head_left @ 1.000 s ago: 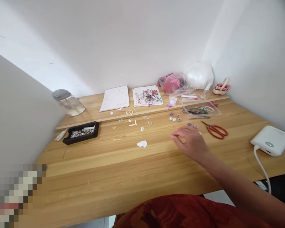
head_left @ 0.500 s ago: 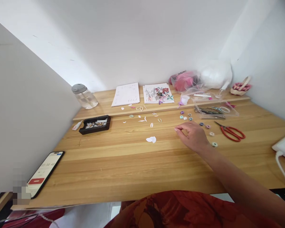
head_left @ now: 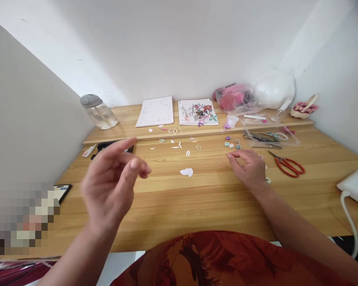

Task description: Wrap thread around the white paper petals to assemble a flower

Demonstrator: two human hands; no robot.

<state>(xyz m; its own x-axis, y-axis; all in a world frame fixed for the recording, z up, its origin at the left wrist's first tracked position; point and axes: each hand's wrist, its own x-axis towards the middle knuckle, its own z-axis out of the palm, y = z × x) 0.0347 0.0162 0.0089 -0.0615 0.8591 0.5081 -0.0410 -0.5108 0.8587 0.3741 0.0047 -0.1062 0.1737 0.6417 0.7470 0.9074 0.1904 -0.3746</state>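
Newly entered since the earlier frame is the left hand [head_left: 109, 186], raised over the worktop [head_left: 167, 210]; the right hand [head_left: 249, 169] has shifted slightly toward the bobbins [head_left: 238, 147] beyond its fingertips. Fine strand [head_left: 220, 163]: faint, just to the left of the right fingers. Right fingers: thumb and forefinger pressed together at the tips; whether they grip the strand cannot be told. Left fingers: spread, forefinger extended, thumb apart from it, nothing visible between them. For sound handling, so slight a strand would probably call for a light pinch close to its end, with the wrist resting on the wood, and a slow approach of the left fingers to avoid a kink. White petal-shaped cutouts [head_left: 187, 172] lie between the two sets of fingers, nearer the right. Red-handled pliers or snips [head_left: 278, 159] lie right of the right fingers; a black tray [head_left: 100, 146] is partly hidden behind the left. Writing: marks on the paper sheets [head_left: 155, 111], beyond the fingers, and print on the small tube [head_left: 88, 151], left of the left fingers, are too small to read.
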